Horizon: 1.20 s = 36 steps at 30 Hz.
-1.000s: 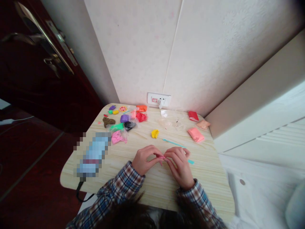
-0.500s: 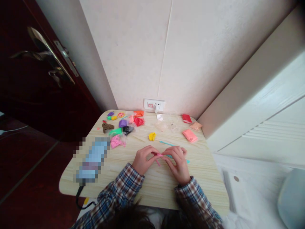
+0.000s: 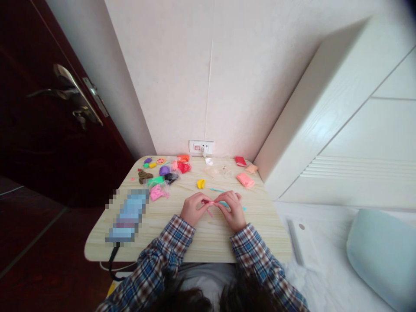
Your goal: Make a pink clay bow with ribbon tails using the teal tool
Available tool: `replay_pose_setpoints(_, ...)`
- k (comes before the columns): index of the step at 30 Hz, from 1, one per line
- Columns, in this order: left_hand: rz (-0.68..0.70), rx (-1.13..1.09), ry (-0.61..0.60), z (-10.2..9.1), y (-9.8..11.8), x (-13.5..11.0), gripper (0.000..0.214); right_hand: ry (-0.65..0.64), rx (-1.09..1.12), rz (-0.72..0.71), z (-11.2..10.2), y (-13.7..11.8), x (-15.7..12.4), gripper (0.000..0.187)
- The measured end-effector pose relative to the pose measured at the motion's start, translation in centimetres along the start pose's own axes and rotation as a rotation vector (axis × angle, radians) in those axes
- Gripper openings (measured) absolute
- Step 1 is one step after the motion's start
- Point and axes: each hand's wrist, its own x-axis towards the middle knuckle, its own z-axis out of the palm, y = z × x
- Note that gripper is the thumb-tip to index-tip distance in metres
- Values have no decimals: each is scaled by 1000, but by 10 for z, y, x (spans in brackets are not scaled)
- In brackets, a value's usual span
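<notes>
Both hands meet over the middle of a small light wooden table (image 3: 201, 242). My left hand (image 3: 192, 209) and my right hand (image 3: 232, 210) pinch a small pink and red clay piece (image 3: 209, 204) between their fingertips, a thin pink tail hanging below it. A turquoise plastic tool (image 3: 218, 190) lies on the table just beyond my right hand, partly hidden by it. A yellow clay lump (image 3: 201, 183) sits a little farther back.
Several coloured clay bags and small clay figures (image 3: 164, 171) crowd the table's far left. Pink and red packets (image 3: 245, 179) lie far right, clear wrappers (image 3: 218, 170) between. A blurred device (image 3: 128, 214) with a cable lies near left. Wall socket (image 3: 201, 147) behind, dark door (image 3: 42, 125) left, white cabinet (image 3: 328, 130) and bedding right.
The head camera has tilted up and pulled back, so the table looks smaller and lower. Both hands stay together, pinching the pink clay piece; its thin tail now hangs down.
</notes>
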Motion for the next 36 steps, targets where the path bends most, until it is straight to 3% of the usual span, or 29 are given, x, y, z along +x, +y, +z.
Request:
replay_pose_setpoints(14, -287, -304, -106, 4, -13, 3, 24, 109, -37, -27, 2, 2, -3, 8)
replay_pose_setpoints(23, -423, -527, -249, -9, -20, 29, 37, 132, -59, -56, 13, 10, 10, 7)
replay_pose_setpoints(30, -401, -597, -184, -5, -19, 60, 36, 149, -109, -3, 22, 27, 23, 10)
replay_pose_setpoints(36, -379, -651, -35, -15, -28, 67, 26, 22, -180, 57, 4, 29, 13, 19)
